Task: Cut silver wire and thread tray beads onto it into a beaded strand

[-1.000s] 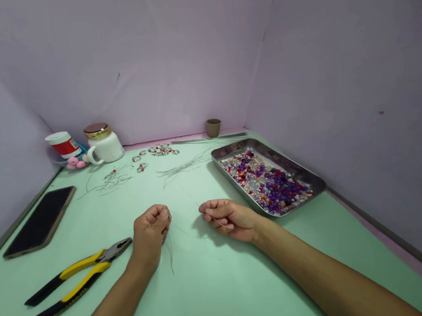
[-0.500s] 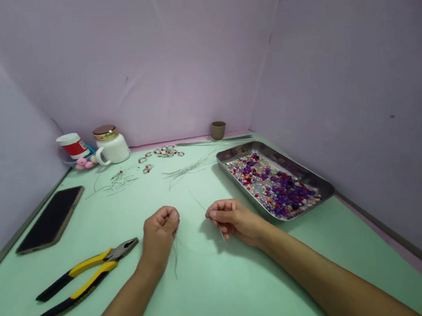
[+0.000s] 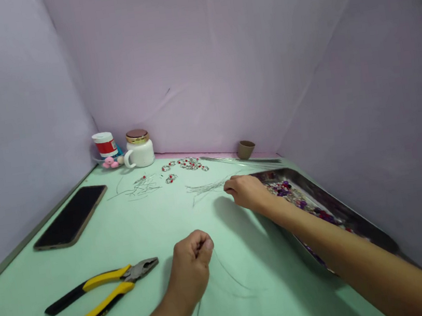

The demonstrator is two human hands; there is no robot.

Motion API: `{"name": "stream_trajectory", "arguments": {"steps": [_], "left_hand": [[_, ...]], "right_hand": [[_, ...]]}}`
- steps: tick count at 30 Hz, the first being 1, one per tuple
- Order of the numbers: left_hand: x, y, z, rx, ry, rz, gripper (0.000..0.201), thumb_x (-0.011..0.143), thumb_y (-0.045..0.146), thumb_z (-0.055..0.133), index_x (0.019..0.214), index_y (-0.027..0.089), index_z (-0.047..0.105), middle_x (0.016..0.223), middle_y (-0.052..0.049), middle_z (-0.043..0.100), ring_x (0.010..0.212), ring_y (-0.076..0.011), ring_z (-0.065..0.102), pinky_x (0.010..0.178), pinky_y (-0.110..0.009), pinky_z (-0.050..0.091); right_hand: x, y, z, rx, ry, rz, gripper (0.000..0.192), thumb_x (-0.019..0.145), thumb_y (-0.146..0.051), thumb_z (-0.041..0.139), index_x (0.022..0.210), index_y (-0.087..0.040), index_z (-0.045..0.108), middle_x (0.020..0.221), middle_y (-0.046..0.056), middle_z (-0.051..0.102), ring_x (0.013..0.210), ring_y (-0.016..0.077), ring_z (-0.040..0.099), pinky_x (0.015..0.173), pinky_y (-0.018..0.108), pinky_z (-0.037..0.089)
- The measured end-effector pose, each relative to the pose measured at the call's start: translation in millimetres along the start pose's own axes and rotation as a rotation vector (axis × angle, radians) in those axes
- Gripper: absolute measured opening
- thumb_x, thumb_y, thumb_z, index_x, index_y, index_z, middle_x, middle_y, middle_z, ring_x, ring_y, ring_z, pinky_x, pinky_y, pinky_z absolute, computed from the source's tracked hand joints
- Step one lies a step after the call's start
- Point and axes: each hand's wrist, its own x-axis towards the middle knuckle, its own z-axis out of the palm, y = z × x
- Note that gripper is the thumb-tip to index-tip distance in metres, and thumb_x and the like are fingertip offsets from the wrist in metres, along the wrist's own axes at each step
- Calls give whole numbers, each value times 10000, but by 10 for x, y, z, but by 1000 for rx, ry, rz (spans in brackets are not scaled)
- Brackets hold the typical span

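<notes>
My left hand (image 3: 194, 265) is closed in a pinch on thin wire (image 3: 231, 275); strands of it curve out to the right, and one end hangs below the hand. My right hand (image 3: 246, 190) is raised over the left rim of the metal tray (image 3: 370, 232), its fingers curled together beside the pile of loose thin wires (image 3: 203, 187). Whatever its fingertips hold, if anything, is hidden. Purple, red and clear beads (image 3: 299, 200) lie in the tray, partly covered by my right forearm. Combination pliers (image 3: 140, 269) with yellow and black handles lie spread to the left of my left hand.
A phone (image 3: 70, 217) lies at the left. Farther back are a lidded white mug (image 3: 141, 152), a bowl with a red-and-white tub (image 3: 105, 145), beaded wire pieces (image 3: 190, 164), wire scraps (image 3: 140, 188) and a small brown cup (image 3: 246, 149). Walls enclose the table.
My right hand has moved forward and right, from beside my left hand to the wire pile. The wire formerly in my right fingers no longer shows there. The camera view has shifted.
</notes>
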Motion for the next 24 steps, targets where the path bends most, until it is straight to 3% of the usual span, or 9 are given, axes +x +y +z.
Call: {"name": "stream_trajectory", "arguments": {"steps": [4, 9, 14, 24], "left_hand": [[6, 5, 0, 18, -1, -15, 209, 756, 295, 409, 575, 197, 373, 509, 66, 256, 486, -93, 227, 444, -228, 202], [15, 0, -10, 39, 0, -23, 226, 760, 313, 410, 569, 197, 379, 510, 61, 251, 490, -99, 229, 445, -228, 204], [38, -53, -4, 28, 0, -41, 243, 750, 345, 431, 560, 200, 389, 497, 58, 259, 476, -100, 230, 434, -230, 200], [51, -24, 1, 36, 7, -41, 231, 741, 326, 433, 554, 198, 388, 496, 56, 262, 476, -100, 236, 436, -230, 207]], "right_hand": [[183, 95, 113, 0, -51, -51, 208, 733, -177, 471, 798, -187, 668, 847, 67, 660, 758, 175, 566, 601, 229, 337], [280, 255, 115, 35, -139, -79, 207, 754, -238, 466, 765, -189, 667, 679, 14, 660, 596, 119, 557, 528, 194, 342], [368, 272, 165, -72, -111, -81, 213, 739, -172, 455, 825, -169, 649, 809, 67, 659, 727, 175, 567, 572, 238, 334], [427, 135, 112, -264, -242, -200, 241, 646, -81, 480, 850, -110, 604, 844, 148, 639, 746, 236, 590, 591, 282, 352]]}}
